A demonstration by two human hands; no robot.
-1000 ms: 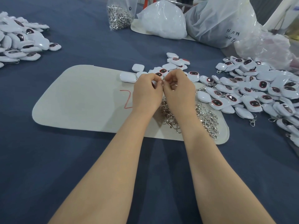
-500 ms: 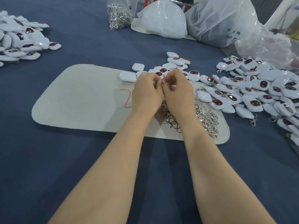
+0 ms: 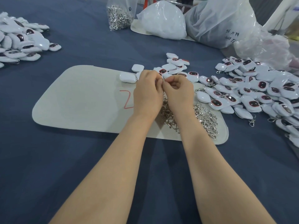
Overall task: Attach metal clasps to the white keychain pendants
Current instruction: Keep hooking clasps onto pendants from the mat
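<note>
**A:** Nearest entry?
**B:** Navy tabletop, carrying one pale felt mat marked in red. A heap of loose clasps lies at the mat's 4 o'clock corner, partly under the wrists.

**A:** Hands?
**B:** The left hand and right hand are both curled. Their fingertips meet to pinch one metal clasp above the mat. Whether a pendant sits inside the left palm is hidden.

**A:** Finished stock?
**B:** Clasped pendants in a large heap at 3 o'clock of the hands, with clasps trailing from several.

**A:** Outstanding?
**B:** Bare pendants in a small cluster at 12 o'clock, by the mat's far edge. A second pendant heap lies at 10 o'clock; any fittings there are too small to tell.

**A:** Reserves?
**B:** Bagged clasps far off at 12 o'clock, beside white plastic sacks. In my judgement the job is well under way, with plenty left.
</note>
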